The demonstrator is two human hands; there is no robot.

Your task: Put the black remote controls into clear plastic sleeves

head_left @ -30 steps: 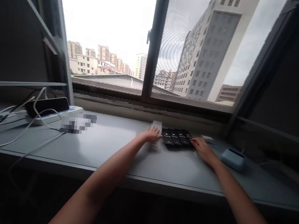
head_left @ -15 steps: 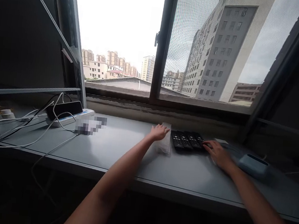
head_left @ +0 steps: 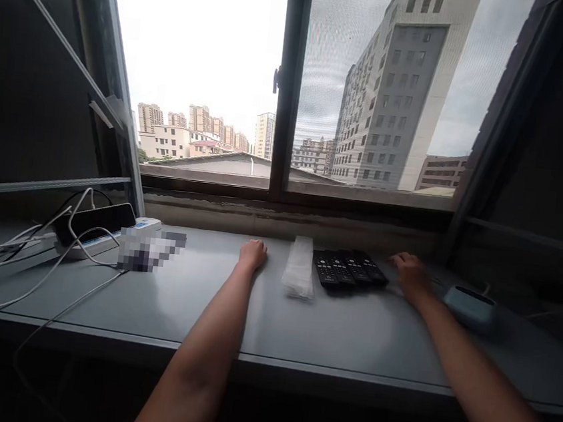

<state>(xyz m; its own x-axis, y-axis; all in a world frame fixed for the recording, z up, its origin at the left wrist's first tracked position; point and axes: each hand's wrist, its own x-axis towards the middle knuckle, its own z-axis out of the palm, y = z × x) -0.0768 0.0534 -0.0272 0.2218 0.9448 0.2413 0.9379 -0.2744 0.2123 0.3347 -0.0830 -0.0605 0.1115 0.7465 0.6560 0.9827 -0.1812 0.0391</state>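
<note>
Several black remote controls point(head_left: 348, 270) lie side by side on the grey table point(head_left: 202, 297). Just left of them is a flat stack of clear plastic bags point(head_left: 299, 268). My left hand point(head_left: 253, 254) rests on the table left of the bags, apart from them, with its fingers curled; whether anything is inside is hidden. To the right of the remotes, my right hand point(head_left: 410, 273) hovers near the table with its fingers partly spread, not touching the remotes, and nothing shows in it.
A blue-grey box point(head_left: 469, 307) sits at the right. On the left, a phone point(head_left: 96, 225) leans on a white power strip point(head_left: 148, 225) among loose cables. Window frames and a wall ledge border the table's back.
My left hand has moved left, off the plastic bags, and its fingers have curled. My right hand has come away from the remotes' right edge. The view has shifted a little.
</note>
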